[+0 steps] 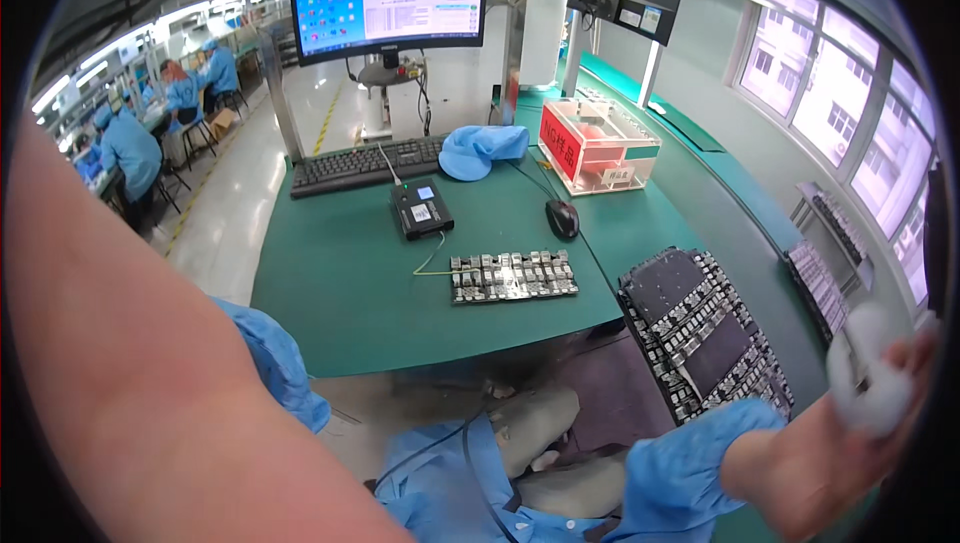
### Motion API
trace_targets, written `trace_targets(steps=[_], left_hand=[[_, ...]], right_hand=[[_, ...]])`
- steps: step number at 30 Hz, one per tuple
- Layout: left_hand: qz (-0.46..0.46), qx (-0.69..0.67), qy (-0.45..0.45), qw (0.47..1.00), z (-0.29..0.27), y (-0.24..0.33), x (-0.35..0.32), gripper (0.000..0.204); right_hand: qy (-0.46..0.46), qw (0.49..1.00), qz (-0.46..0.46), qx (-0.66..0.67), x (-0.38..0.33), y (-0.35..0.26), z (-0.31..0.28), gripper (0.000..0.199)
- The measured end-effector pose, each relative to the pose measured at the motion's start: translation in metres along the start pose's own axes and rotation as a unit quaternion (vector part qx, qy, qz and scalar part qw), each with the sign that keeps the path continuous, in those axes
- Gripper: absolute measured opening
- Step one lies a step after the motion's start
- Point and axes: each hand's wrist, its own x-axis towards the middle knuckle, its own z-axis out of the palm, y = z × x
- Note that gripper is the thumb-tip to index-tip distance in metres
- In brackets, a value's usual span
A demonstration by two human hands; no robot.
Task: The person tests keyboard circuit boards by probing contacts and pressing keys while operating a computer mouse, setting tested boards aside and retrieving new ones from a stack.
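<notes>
My left forearm (190, 373) rises large and close across the left side, and its hand lies outside the picture. At the far right my right hand (840, 443) is lifted, its fingers curled round a blurred white rounded thing (870, 378) whose kind I cannot make out. Near that hand, a black tray (705, 353) holds rows of small metal-and-black parts. On the green table (350, 313) lies a strip of metallic fixtures (513, 278), with a thin yellow-green wire touching its left part. That wire runs from a small black box (422, 211) with a lit display.
A keyboard (365, 165), a crumpled blue cloth cap (482, 151), a mouse (563, 219) and a clear box with a red panel (600, 148) stand farther back. A lit monitor (390, 3) rises behind. Several people in blue sit at benches at far left.
</notes>
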Motion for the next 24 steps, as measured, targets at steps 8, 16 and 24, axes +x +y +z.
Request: trace_targets(steps=[8, 16, 24], left_hand=[[-0.162, -0.244, -0.441, 0.849, 0.022, -0.002, -0.106, 0.05], [-0.312, -0.268, -0.712, 0.569, 0.051, -0.045, -0.199, 0.037], [-0.535, -0.216, -0.612, 0.54, -0.015, -0.155, -0.243, 0.023]], right_hand=[[-0.29, 0.872, 0.368, 0.145, -0.128, -0.015, -0.001, 0.029], [-0.343, 0.833, 0.425, 0.088, -0.21, 0.018, 0.076, 0.018], [-0.39, 0.796, 0.449, 0.108, -0.241, 0.052, 0.147, 0.014]])
